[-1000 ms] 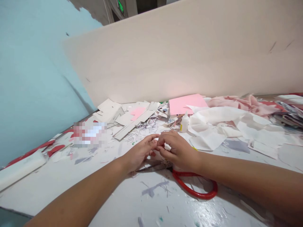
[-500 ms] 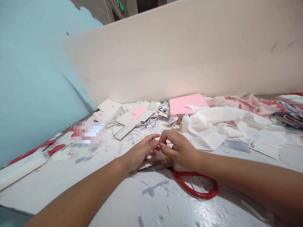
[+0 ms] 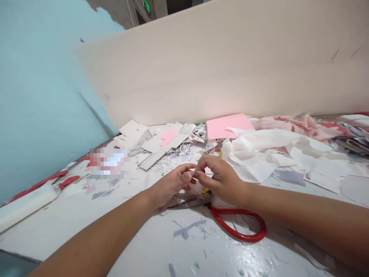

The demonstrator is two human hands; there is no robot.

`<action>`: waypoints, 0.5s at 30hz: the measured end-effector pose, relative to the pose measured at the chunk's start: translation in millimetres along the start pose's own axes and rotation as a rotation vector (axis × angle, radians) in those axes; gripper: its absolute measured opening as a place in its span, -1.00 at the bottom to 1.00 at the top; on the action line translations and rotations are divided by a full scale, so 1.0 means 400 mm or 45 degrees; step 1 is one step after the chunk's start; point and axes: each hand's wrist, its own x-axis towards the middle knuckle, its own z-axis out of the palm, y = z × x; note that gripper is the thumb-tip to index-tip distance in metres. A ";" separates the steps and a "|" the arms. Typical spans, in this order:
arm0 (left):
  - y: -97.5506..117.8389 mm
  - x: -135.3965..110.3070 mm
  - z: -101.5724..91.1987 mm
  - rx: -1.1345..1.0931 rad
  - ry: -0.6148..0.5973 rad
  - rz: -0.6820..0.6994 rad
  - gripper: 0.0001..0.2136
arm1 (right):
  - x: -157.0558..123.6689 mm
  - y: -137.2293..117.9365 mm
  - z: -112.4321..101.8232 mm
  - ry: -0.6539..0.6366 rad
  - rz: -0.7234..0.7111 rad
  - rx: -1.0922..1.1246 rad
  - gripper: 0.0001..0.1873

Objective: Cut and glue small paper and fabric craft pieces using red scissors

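Note:
My left hand (image 3: 170, 185) and my right hand (image 3: 220, 181) meet at the fingertips over the white tabletop. Between them they pinch a small pale paper scrap (image 3: 196, 170), most of it hidden by my fingers. Under my hands lie scissors with a red loop handle (image 3: 238, 227), their metal blades (image 3: 187, 201) pointing left. A white glue bottle (image 3: 226, 149) stands just beyond my right hand, in front of a pink paper sheet (image 3: 226, 126).
Cut white paper and card scraps (image 3: 161, 148) lie heaped along the back, with crumpled white paper (image 3: 262, 154) and pink fabric (image 3: 296, 127) to the right. A tall cream board (image 3: 216, 65) rises behind the table. A blue wall (image 3: 43, 96) fills the left.
My right hand has shifted slightly up and to the right, and my fingers have parted a little, showing more of the small paper scrap between them. The scissors have not visibly moved.

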 end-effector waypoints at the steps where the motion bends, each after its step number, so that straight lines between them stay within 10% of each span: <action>1: 0.002 -0.001 0.000 0.011 -0.011 0.019 -0.52 | 0.000 0.000 0.000 0.006 -0.002 -0.002 -0.88; 15: -0.007 0.003 -0.006 -0.081 -0.033 0.029 -0.54 | 0.006 -0.013 -0.007 -0.072 -0.146 -0.049 -0.96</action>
